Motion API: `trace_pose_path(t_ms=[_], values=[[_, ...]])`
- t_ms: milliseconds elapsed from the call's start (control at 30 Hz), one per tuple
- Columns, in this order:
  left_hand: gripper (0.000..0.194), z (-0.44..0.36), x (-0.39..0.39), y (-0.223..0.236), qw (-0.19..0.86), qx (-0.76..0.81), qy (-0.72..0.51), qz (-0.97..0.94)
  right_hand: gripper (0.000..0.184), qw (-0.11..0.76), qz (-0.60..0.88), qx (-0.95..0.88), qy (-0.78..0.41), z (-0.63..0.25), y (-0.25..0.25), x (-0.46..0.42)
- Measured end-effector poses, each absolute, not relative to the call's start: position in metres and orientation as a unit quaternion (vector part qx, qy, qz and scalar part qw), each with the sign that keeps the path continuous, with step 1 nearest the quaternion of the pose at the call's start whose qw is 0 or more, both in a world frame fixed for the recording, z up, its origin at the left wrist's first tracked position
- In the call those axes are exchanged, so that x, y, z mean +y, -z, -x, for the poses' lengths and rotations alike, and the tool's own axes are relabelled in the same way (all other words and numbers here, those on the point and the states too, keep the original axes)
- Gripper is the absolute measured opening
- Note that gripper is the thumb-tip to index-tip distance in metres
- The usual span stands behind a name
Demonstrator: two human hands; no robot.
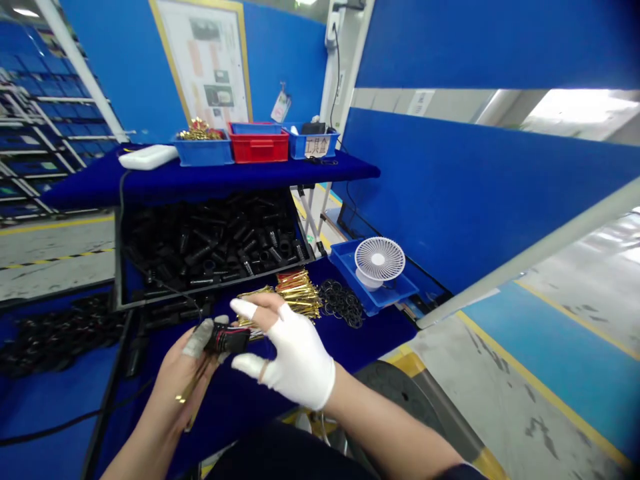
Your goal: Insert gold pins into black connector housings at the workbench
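Note:
My left hand (187,377) holds a small black connector housing (230,339), with gold-coloured wires (193,383) hanging down from it. Grey finger cots cover at least one of its fingers. My white-gloved right hand (295,353) is beside the connector, its fingers spread around the housing's right end. Whether they grip it is hard to tell. Just past the fingers lies a bundle of gold-coloured pins or wires (299,293), with a heap of black rings (341,303) to its right.
A large bin of black cylindrical parts (210,243) sits behind my hands on the blue-covered bench (210,180). A small white fan stands in a blue tray (373,287). Red and blue bins (259,143) line the upper shelf. Blue partition panels stand to the right.

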State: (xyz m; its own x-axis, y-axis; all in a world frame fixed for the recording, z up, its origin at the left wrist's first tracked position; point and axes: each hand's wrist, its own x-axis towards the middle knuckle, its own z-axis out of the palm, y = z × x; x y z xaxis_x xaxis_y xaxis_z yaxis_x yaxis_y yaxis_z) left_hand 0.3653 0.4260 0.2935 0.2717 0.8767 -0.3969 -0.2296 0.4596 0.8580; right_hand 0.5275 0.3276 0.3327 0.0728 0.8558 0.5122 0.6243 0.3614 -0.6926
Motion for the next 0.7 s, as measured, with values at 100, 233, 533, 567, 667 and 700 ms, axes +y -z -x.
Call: trace_pose_path(t_ms=[100, 233, 533, 567, 667, 700], values=[[0.049, -0.372, 0.43, -0.309, 0.733, 0.422, -0.399, -0.352, 0.045, 0.418, 0.614, -0.662, -0.101, -0.538, -0.288, 0.347], [0.06, -0.38, 0.428, -0.322, 0.718, 0.402, -0.433, -0.369, 0.02, 0.542, 0.597, -0.577, -0.128, -0.541, -0.263, 0.348], [0.056, -0.387, 0.429, -0.315, 0.606, 0.406, -0.415, -0.544, 0.064, 0.539, 0.551, -0.629, -0.101, -0.544, -0.291, 0.323], [0.056, -0.387, 0.429, -0.315, 0.61, 0.404, -0.407, -0.546, 0.053, 0.55, 0.552, -0.62, -0.09, -0.544, -0.291, 0.324], [0.066, -0.388, 0.424, -0.317, 0.651, 0.359, -0.405, -0.532, 0.029, 0.595, 0.576, -0.543, -0.138, -0.541, -0.289, 0.329], [0.066, -0.389, 0.421, -0.317, 0.653, 0.338, -0.413, -0.537, 0.025, 0.607, 0.583, -0.51, -0.176, -0.539, -0.289, 0.331]])
